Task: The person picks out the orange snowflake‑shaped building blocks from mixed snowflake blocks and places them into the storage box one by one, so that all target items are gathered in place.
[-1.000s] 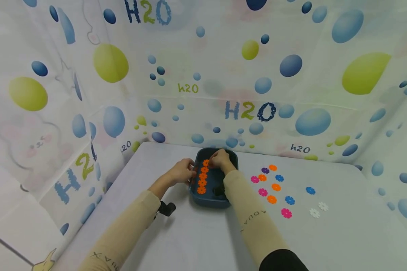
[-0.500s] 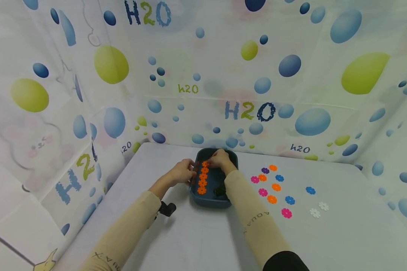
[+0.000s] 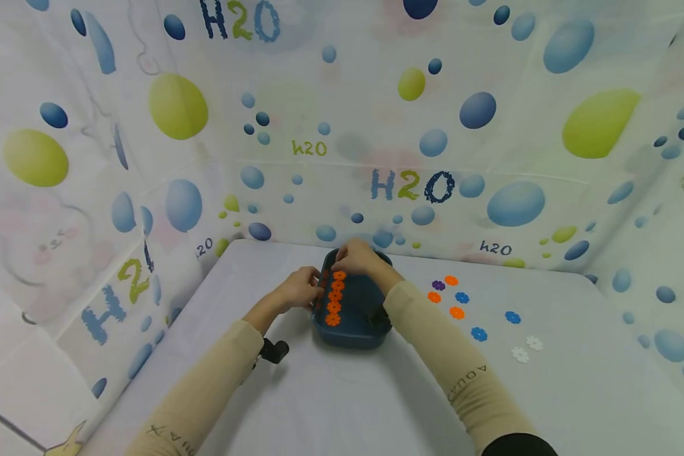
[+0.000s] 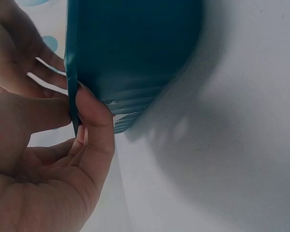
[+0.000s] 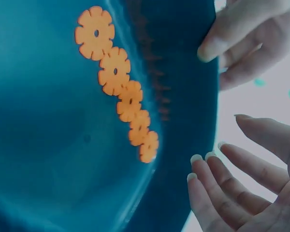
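My left hand (image 3: 300, 288) pinches the left rim of a dark blue plastic bin (image 3: 353, 339); its thumb and fingers close over the rim in the left wrist view. Several orange flower-shaped discs (image 3: 334, 296) lie in a row, edges meeting, along the bin's left side on its floor. My right hand (image 3: 360, 256) is over the bin's far left part, at the row's far end in the head view. In the right wrist view its fingers (image 5: 232, 188) are spread with nothing between them, close to the rim.
Loose flower discs lie on the white table (image 3: 576, 392) right of the bin: orange (image 3: 457, 313), blue (image 3: 479, 334), purple (image 3: 438, 285) and white (image 3: 520, 354). A patterned sheet (image 3: 342, 126) stands close behind the bin.
My right hand has risen slightly, its fingers drawn off the row, and the forearm has swung right, now covering the pink discs and one orange disc. My left hand keeps its hold.
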Action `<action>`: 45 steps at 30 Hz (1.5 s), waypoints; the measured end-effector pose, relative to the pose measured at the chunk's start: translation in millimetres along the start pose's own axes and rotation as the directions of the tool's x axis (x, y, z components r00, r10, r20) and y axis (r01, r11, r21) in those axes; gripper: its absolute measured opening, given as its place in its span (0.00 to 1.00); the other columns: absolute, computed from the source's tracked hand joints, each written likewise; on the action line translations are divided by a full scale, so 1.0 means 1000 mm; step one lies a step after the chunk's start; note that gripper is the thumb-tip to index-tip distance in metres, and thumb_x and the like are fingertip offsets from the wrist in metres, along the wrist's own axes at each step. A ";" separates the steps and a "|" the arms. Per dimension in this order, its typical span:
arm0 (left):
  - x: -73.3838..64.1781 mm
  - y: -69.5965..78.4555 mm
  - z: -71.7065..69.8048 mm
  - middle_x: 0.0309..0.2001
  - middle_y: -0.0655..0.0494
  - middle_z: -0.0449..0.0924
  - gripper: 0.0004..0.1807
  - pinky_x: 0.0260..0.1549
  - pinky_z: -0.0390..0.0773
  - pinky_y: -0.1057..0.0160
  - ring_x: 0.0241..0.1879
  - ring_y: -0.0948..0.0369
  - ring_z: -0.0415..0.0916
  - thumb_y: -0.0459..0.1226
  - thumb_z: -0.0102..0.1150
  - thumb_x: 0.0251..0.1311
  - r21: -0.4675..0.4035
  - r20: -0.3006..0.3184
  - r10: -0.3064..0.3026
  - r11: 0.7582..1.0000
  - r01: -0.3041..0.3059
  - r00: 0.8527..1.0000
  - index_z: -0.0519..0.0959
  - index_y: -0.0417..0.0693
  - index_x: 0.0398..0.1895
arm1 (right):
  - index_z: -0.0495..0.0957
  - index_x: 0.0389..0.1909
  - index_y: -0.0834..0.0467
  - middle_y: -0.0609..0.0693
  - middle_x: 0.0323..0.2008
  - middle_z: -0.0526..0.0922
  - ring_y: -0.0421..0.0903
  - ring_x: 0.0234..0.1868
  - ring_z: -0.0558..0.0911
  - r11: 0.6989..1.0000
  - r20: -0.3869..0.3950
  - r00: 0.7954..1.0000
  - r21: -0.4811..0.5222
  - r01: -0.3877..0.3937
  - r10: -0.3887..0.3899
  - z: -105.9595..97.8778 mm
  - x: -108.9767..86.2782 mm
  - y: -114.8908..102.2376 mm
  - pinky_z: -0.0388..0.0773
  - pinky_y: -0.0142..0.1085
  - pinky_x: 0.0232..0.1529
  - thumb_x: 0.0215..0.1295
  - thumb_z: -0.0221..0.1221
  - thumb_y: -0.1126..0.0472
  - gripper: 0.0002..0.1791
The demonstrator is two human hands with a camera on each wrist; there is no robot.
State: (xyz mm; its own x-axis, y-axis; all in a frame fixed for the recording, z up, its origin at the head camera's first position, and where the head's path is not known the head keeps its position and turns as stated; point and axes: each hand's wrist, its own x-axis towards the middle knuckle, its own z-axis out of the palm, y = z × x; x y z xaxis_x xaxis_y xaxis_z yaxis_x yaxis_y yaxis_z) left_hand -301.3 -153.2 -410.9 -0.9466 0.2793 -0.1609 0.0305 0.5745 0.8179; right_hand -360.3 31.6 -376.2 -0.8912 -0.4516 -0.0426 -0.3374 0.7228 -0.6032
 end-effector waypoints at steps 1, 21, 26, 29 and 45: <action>0.000 -0.001 0.000 0.38 0.45 0.74 0.21 0.31 0.87 0.58 0.34 0.53 0.82 0.28 0.53 0.71 -0.002 0.000 -0.001 1.000 0.001 1.000 0.67 0.28 0.64 | 0.86 0.46 0.64 0.58 0.46 0.86 0.52 0.43 0.85 1.000 0.008 1.000 -0.021 0.017 -0.017 -0.001 -0.002 -0.003 0.85 0.40 0.44 0.69 0.65 0.59 0.13; -0.001 0.002 -0.001 0.40 0.43 0.72 0.21 0.33 0.88 0.58 0.36 0.53 0.79 0.29 0.54 0.71 0.001 0.002 -0.015 1.000 0.015 1.000 0.68 0.28 0.64 | 0.82 0.52 0.64 0.58 0.48 0.85 0.50 0.47 0.82 0.982 0.009 0.983 -0.023 0.185 -0.185 -0.043 -0.076 0.012 0.83 0.42 0.51 0.66 0.68 0.58 0.18; 0.000 0.002 -0.001 0.40 0.44 0.72 0.20 0.33 0.88 0.57 0.37 0.53 0.80 0.28 0.54 0.72 -0.002 -0.007 -0.011 1.000 0.011 1.000 0.68 0.29 0.64 | 0.81 0.53 0.64 0.57 0.48 0.84 0.51 0.47 0.83 0.986 -0.010 0.985 0.001 0.170 -0.170 -0.054 -0.095 0.031 0.84 0.42 0.49 0.67 0.67 0.59 0.18; 0.001 0.002 0.000 0.40 0.44 0.72 0.20 0.33 0.88 0.58 0.37 0.53 0.80 0.29 0.54 0.72 -0.001 -0.011 -0.017 1.000 0.017 1.000 0.68 0.29 0.64 | 0.81 0.53 0.63 0.56 0.49 0.83 0.51 0.48 0.83 0.985 -0.024 0.985 -0.005 0.170 -0.170 -0.059 -0.104 0.047 0.85 0.40 0.46 0.66 0.68 0.58 0.18; 0.001 -0.001 -0.001 0.39 0.45 0.71 0.22 0.32 0.88 0.59 0.36 0.54 0.78 0.29 0.54 0.72 -0.013 -0.005 -0.005 1.000 0.005 1.000 0.67 0.28 0.65 | 0.81 0.53 0.64 0.61 0.50 0.83 0.56 0.49 0.83 0.997 -0.117 0.990 -0.021 0.073 -0.075 -0.086 -0.143 0.130 0.86 0.45 0.48 0.66 0.67 0.61 0.17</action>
State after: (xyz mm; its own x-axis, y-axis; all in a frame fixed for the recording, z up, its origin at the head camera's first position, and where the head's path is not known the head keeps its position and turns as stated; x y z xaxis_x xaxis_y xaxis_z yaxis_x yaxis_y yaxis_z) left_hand -302.6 -153.7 -411.2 -0.9485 0.2720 -0.1622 0.0215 0.5662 0.8240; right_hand -302.9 234.8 -380.0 -0.8928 -0.4402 0.0958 -0.4077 0.6990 -0.5875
